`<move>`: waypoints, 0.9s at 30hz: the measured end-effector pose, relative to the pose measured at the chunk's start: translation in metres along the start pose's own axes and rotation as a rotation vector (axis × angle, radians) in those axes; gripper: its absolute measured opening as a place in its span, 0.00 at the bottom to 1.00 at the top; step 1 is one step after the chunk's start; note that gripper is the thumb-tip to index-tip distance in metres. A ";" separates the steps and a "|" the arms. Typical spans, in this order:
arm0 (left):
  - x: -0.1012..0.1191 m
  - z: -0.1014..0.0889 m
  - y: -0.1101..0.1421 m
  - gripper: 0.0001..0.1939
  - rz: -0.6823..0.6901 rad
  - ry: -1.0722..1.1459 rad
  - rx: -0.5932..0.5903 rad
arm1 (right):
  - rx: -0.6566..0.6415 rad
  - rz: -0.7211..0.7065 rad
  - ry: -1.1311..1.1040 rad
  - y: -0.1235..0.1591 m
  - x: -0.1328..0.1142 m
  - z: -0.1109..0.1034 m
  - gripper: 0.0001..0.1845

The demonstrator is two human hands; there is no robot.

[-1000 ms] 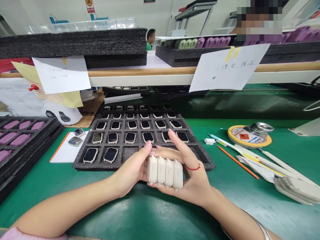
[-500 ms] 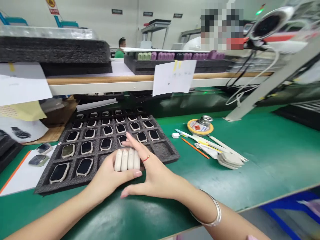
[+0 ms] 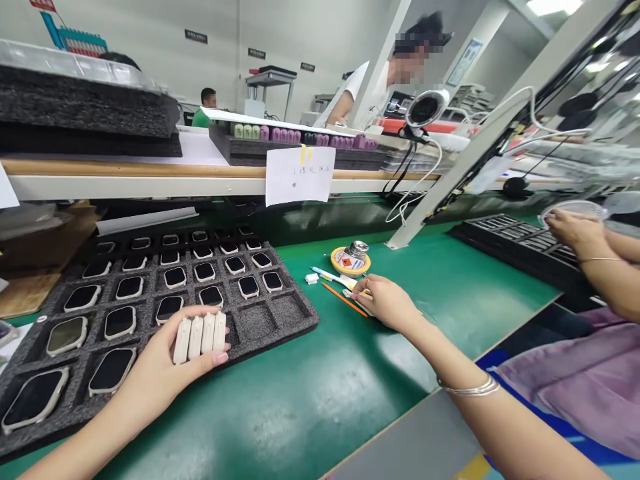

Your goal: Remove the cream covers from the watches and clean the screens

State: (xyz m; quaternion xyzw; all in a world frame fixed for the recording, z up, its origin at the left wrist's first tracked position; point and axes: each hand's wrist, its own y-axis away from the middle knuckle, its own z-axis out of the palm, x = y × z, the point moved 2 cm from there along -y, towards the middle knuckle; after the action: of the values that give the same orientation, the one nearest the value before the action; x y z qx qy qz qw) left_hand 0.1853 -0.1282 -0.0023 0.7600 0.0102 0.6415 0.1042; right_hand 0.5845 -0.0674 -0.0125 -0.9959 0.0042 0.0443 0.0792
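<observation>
The head feed is the only view I have, and it sits tilted. My left hand (image 3: pixel 159 357) hangs over the front of the black foam tray (image 3: pixel 299 319), its fingers (image 3: pixel 216 358) pressed together and cupped under four cream moulded pieces (image 3: pixel 199 338), which lie side by side in a tight row. Most tray slots I can see hold smartwatch bodies (image 3: pixel 211 296) with dark screens and cream frames. Two slots at the front right are empty (image 3: pixel 255 325), and whatever lies under my left hand is hidden, so that much is filled and that much is open.

My right hand (image 3: pixel 385 301) rests well apart on the green surface (image 3: pixel 320 400), just beside an orange pencil (image 3: pixel 345 300) and a white pen (image 3: pixel 330 277). Its fingers (image 3: pixel 369 288) are loosely together, but I cannot tell whether they pinch anything. Farther right, a co-worker's hands (image 3: pixel 575 230) work beside another tray (image 3: pixel 515 243).
</observation>
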 end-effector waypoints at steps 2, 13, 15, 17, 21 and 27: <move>-0.001 0.000 0.001 0.37 -0.009 0.011 -0.003 | 0.036 0.042 0.000 -0.010 0.003 -0.007 0.11; -0.004 0.000 0.006 0.30 0.019 0.033 -0.129 | 0.113 0.183 0.034 -0.084 0.007 -0.056 0.19; -0.004 0.000 0.007 0.30 0.027 0.058 -0.140 | 0.147 0.201 0.018 -0.086 -0.009 -0.059 0.22; -0.004 0.000 0.008 0.29 0.035 0.077 -0.137 | 0.186 0.154 -0.034 -0.079 -0.038 -0.063 0.21; -0.004 0.001 0.008 0.29 0.043 0.066 -0.105 | 0.179 -0.213 -0.311 -0.027 -0.133 -0.058 0.12; -0.011 0.000 0.003 0.26 0.247 -0.001 -0.080 | 0.214 -1.101 -0.672 0.050 -0.254 -0.037 0.09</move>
State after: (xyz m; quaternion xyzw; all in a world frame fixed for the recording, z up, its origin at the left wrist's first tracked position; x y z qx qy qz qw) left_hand 0.1831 -0.1333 -0.0125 0.7509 -0.1090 0.6491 0.0544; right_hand 0.3340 -0.1227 0.0381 -0.7710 -0.5268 0.3056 0.1861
